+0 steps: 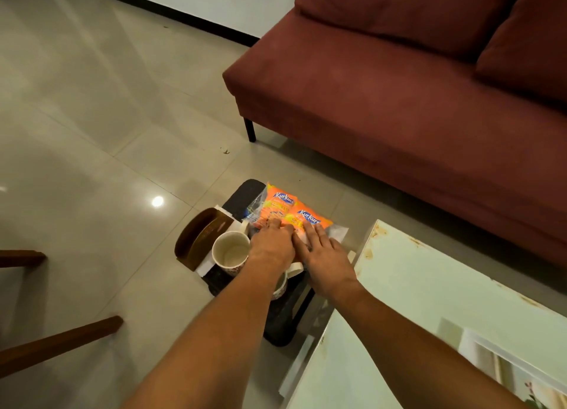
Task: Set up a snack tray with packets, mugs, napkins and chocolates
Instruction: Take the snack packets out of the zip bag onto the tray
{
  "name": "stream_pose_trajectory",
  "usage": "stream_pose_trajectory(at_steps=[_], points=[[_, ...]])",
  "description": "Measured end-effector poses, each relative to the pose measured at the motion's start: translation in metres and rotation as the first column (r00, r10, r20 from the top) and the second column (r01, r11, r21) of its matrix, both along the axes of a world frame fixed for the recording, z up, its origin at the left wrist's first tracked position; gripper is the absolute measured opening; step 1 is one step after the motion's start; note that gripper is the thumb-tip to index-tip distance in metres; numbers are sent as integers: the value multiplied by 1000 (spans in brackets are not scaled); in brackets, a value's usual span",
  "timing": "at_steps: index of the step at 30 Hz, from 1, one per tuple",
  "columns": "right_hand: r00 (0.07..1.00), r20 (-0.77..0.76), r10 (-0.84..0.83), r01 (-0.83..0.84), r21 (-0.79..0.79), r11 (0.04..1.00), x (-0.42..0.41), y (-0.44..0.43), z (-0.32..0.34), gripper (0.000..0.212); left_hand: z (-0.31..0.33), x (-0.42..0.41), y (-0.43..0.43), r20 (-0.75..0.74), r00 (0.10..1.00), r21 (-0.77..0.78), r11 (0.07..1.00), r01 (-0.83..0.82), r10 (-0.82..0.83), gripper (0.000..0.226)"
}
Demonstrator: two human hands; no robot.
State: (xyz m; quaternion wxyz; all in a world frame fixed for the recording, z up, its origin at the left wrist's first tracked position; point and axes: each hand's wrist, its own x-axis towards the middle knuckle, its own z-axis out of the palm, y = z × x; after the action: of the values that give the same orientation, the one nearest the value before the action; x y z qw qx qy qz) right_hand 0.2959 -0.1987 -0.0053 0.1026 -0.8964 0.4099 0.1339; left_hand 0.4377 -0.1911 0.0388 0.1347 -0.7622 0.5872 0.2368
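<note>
left hand (271, 246) on orange packets (294, 215); right hand (325, 258) flat beside; mug (230, 252) near

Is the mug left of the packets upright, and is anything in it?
Upright and empty: the mug stands on the tray with its mouth facing up, and its pale bare inside shows to the bottom.

Black rectangular tray (245, 194) sits at the corner of a glass-topped desk (429, 301). Two orange Kurkure snack packets (302, 215) lie overlapping on it. Left hand (271, 249) and right hand (326, 263) rest flat on the packets, fingers (317, 233) extended. White ceramic mug (230, 252) stands beside a brown napkin holder (199, 236). Maroon fabric sofa (399, 86) behind.
</note>
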Motion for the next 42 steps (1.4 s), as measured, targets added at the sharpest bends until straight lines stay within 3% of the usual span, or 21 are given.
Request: stream_pose_trajectory(at_steps=[9,14,19,26,28,31,33,34,37,40,41,42], points=[[998,-53,43,-43,7,999,9,-7,-1,104,3,5,6,-94,996,-38,999,-10,6,60],[999,-41,10,-11,-12,1000,-7,-19,19,98,13,1,12,-104,994,-204,979,-9,-12,72],[975,97,-202,205,-30,978,-45,-36,73,75,43,-10,5,-143,989,-382,924,-9,-50,71],[825,182,-535,507,180,843,-146,-48,188,37,121,-79,0,-78,966,-480,859,180,-246,80],[783,190,-593,554,221,803,-176,-46,220,32,144,-114,2,-137,965,-505,854,125,-222,84],[675,200,-710,640,320,698,-230,-37,264,22,168,-171,22,-348,936,-496,858,-131,-58,89],[540,223,-812,688,440,578,-265,-26,282,19,165,-207,45,-520,846,-376,857,-352,119,95],[446,240,-862,685,529,502,-283,-18,288,22,161,-227,56,-613,756,-269,838,-474,231,97],[183,216,-959,577,766,283,-333,8,294,25,140,-283,85,-712,372,149,647,-748,595,102],[66,116,-991,511,849,134,-377,33,282,34,118,-331,104,-599,-69,526,327,-785,798,110],[29,76,-997,483,872,81,-392,43,276,39,113,-344,111,-566,-214,632,253,-733,796,109],[-13,36,-999,441,897,26,-405,51,269,43,110,-353,117,-553,-304,707,244,-664,776,102]])
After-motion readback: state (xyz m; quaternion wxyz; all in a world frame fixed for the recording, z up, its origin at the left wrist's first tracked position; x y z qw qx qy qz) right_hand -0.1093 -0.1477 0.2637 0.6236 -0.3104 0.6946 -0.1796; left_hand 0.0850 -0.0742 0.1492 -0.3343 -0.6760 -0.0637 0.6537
